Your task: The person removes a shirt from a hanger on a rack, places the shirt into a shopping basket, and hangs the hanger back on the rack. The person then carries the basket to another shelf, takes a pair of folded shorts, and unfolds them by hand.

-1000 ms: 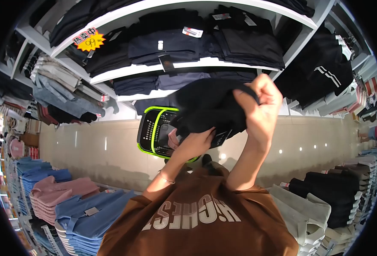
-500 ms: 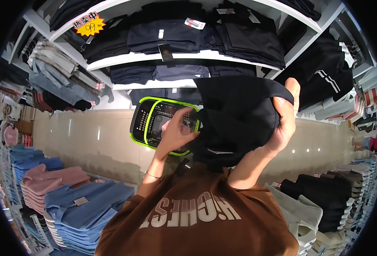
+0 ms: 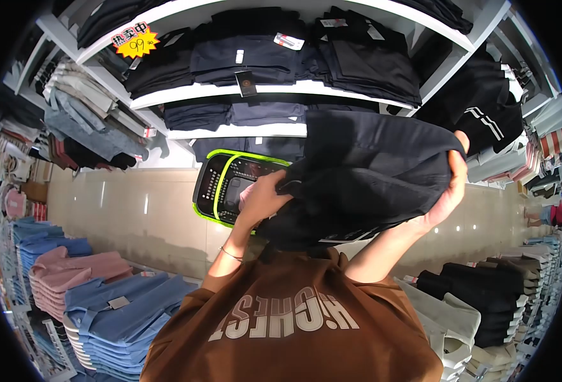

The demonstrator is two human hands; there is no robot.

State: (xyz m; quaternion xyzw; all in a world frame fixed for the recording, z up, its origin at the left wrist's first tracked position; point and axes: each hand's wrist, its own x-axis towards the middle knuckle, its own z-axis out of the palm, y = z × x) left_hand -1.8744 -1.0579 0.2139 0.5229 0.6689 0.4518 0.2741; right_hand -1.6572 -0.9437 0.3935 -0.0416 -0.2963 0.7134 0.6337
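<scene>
A dark folded garment (image 3: 370, 172) is stretched between my two hands, in front of my chest. My left hand (image 3: 265, 198) pinches its left end, fingers closed on the cloth. Round its right end, my right hand (image 3: 451, 191) is wrapped, with the fingers partly behind the fabric. Behind my left hand is a black shopping basket (image 3: 209, 184) with a bright green rim and handle; something pink lies inside it. The garment and my left hand hide the basket's right side.
White shelves (image 3: 274, 90) ahead hold stacks of dark folded clothes (image 3: 246, 54). Hanging clothes (image 3: 80, 121) flank them on the left. Blue folded shirts (image 3: 121, 305) are piled at the lower left, pale and black ones (image 3: 478, 290) at the lower right. A person (image 3: 551, 215) is partly visible far right.
The dark garment has been opened out and pulled wider. My right hand has moved right and outward with its end; my left hand shifted slightly left and now grips the cloth's left end.
</scene>
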